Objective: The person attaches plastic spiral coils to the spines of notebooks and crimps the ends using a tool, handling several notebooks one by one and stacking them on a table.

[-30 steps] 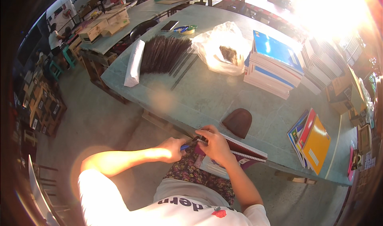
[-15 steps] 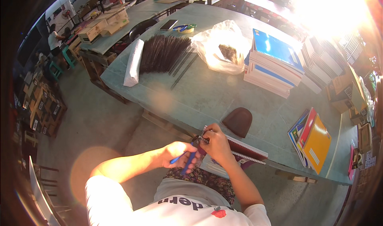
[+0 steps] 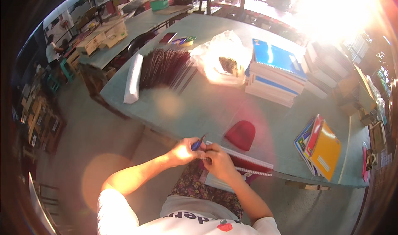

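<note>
My left hand is closed around blue-handled pliers, whose dark jaws point up and away from me. Beside it, my right hand is pinched, its fingertips meeting those of the left; what they grip is hidden. Beneath and right of that hand, a spiral-bound notebook lies at the table edge over my lap, its coil running along one side. Just behind it is another bound edge with a white coil. A dark red, rounded pad rests on the table beyond my hands.
On the green table lie a bundle of dark spiral coils, a white roll, a plastic bag, a phone and scissors. Stacked blue notebooks and a yellow notebook sit right. A person is far left.
The pliers have swung from pointing at the coil end to pointing up and away. My left hand has turned over and met the right hand's fingertips. The view has shifted slightly.
</note>
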{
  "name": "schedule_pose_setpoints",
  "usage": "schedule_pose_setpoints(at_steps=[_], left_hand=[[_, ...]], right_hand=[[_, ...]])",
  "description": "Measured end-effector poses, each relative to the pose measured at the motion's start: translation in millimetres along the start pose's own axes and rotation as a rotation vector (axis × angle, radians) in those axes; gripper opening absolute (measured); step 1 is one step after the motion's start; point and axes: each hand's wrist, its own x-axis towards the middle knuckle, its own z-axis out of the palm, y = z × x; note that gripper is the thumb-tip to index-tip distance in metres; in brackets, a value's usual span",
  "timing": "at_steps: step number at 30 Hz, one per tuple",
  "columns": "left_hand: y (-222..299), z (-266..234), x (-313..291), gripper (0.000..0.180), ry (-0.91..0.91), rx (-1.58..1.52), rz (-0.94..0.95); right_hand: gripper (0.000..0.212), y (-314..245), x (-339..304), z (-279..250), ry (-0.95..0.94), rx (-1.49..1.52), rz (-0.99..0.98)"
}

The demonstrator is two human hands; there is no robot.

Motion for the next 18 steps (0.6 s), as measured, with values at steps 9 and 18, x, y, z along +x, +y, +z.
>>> schedule_pose_setpoints(at_steps=[9,18], left_hand=[[115.8,-53.6,140.6,0.013,0.202,0.286,0.414],[10.4,-71.1,141.5,0.035,0.338,0.812,0.316]], right_hand=[[0.016,2.3,-48.0,-32.5,-0.015,-0.217,0.117],[0.028,20.7,-132.0,-142.6,0.188,-0.241,0.657]])
